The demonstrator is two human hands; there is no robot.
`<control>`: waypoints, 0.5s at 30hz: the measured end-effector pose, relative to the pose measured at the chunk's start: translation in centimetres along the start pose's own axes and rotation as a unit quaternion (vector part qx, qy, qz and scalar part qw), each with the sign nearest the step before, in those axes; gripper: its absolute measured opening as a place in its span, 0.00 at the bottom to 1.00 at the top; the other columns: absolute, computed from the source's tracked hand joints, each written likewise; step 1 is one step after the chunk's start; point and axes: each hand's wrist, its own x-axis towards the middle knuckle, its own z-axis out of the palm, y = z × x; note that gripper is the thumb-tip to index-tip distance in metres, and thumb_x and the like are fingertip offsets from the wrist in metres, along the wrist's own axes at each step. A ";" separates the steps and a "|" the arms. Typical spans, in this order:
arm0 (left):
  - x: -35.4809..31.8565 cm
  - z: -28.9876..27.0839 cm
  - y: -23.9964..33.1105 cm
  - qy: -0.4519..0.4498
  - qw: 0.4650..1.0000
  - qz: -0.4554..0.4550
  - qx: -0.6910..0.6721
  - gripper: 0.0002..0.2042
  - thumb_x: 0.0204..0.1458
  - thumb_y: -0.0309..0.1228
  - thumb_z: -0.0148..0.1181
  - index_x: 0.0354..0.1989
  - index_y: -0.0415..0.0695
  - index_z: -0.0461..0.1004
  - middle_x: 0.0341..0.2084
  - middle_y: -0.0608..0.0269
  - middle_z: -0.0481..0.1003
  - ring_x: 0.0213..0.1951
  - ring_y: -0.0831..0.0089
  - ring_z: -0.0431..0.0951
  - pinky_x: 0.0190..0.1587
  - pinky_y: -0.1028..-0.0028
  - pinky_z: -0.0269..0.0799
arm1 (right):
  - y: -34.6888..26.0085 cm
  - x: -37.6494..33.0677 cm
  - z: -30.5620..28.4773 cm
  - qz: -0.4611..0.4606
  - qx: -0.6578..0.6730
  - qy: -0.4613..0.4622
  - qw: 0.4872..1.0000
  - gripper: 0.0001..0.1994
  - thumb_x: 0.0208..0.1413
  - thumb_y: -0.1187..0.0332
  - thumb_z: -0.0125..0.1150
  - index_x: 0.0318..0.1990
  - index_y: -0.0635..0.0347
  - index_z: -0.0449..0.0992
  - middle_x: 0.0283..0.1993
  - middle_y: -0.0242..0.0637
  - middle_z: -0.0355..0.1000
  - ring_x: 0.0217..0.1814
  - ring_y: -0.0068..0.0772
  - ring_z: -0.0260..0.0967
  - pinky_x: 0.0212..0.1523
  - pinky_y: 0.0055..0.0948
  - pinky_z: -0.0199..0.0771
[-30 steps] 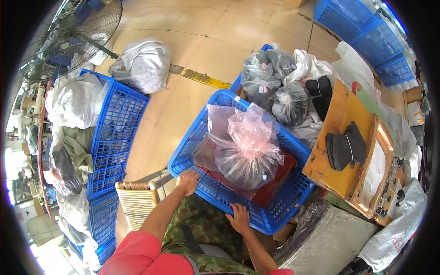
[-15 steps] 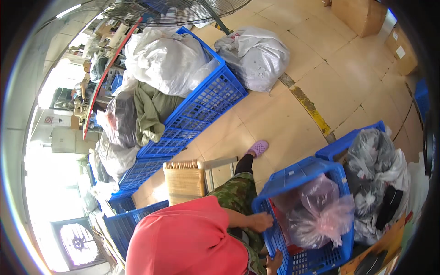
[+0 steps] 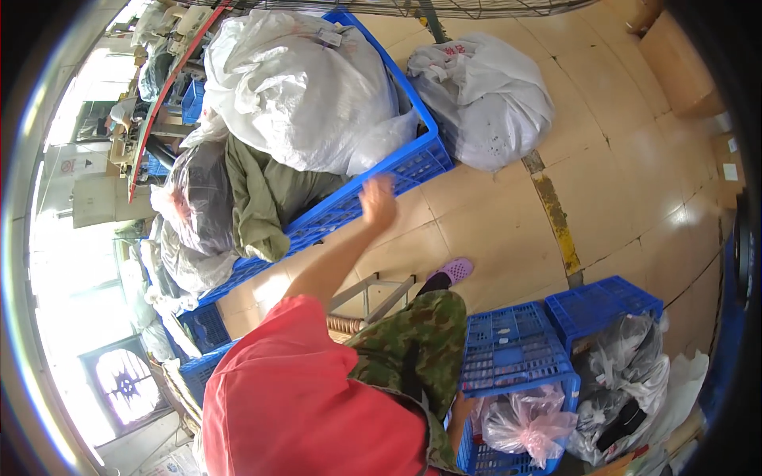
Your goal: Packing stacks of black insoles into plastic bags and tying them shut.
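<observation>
My left hand (image 3: 379, 202) is lifted with fingers apart and holds nothing. It hovers beside the wall of a long blue crate (image 3: 397, 170) that carries a big white sack (image 3: 309, 87) and an olive garment (image 3: 258, 198). My right hand (image 3: 459, 406) is low by my camouflage trouser leg, gripping the rim of a smaller blue crate (image 3: 516, 361); most of that hand is hidden. A clear pinkish plastic bag (image 3: 524, 424) lies in that crate.
A white sack (image 3: 484, 95) sits on the tiled floor by the long crate. A wooden stool (image 3: 373, 293) stands under me. Another blue crate (image 3: 603, 301) with grey bags (image 3: 627, 373) is at the right. A worn yellow floor strip (image 3: 556, 214) and cardboard boxes (image 3: 683, 63) lie beyond.
My head has swung left, away from the small crate toward the long one. My left hand has left the small crate's rim and risen toward the long crate; my right stays on the rim.
</observation>
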 end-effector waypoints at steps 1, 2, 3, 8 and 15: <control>3.8 0.2 -3.0 0.067 0.994 -0.075 0.039 0.23 0.50 0.29 0.52 0.57 0.49 0.66 0.55 0.47 0.62 0.55 0.49 0.63 0.47 0.56 0.65 | -1.4 -0.3 0.3 -0.040 -0.014 0.013 0.999 0.21 0.52 0.65 0.60 0.46 0.77 0.69 0.43 0.54 0.73 0.44 0.43 0.71 0.47 0.36 0.68; 6.2 0.4 -3.5 0.064 0.991 -0.112 -0.020 0.23 0.50 0.30 0.52 0.58 0.48 0.65 0.56 0.46 0.60 0.56 0.48 0.61 0.50 0.54 0.64 | -2.1 -0.8 0.5 -0.066 -0.031 0.042 0.996 0.19 0.52 0.66 0.60 0.43 0.78 0.69 0.39 0.53 0.73 0.40 0.41 0.72 0.43 0.37 0.69; 8.1 0.6 -3.4 0.057 0.984 -0.149 -0.081 0.24 0.50 0.31 0.53 0.59 0.47 0.63 0.58 0.45 0.59 0.58 0.46 0.59 0.52 0.52 0.63 | -2.5 -1.1 0.4 -0.055 -0.037 0.058 0.996 0.19 0.52 0.66 0.60 0.43 0.78 0.69 0.39 0.53 0.73 0.40 0.41 0.72 0.43 0.37 0.69; 13.5 2.8 -8.1 -0.094 0.968 -0.105 -0.210 0.22 0.52 0.31 0.52 0.57 0.48 0.63 0.54 0.47 0.66 0.55 0.44 0.65 0.53 0.50 0.65 | -1.3 0.8 -0.7 0.105 -0.059 0.003 0.993 0.12 0.55 0.69 0.58 0.32 0.74 0.69 0.26 0.42 0.71 0.26 0.32 0.70 0.26 0.34 0.69; 19.4 -8.0 -12.1 0.039 0.962 -0.065 -0.261 0.12 0.55 0.31 0.49 0.45 0.44 0.71 0.40 0.45 0.75 0.46 0.44 0.73 0.44 0.53 0.68 | -0.7 0.6 -4.4 0.108 -0.049 -0.163 0.979 0.14 0.57 0.65 0.55 0.27 0.68 0.74 0.20 0.44 0.73 0.21 0.36 0.75 0.21 0.32 0.75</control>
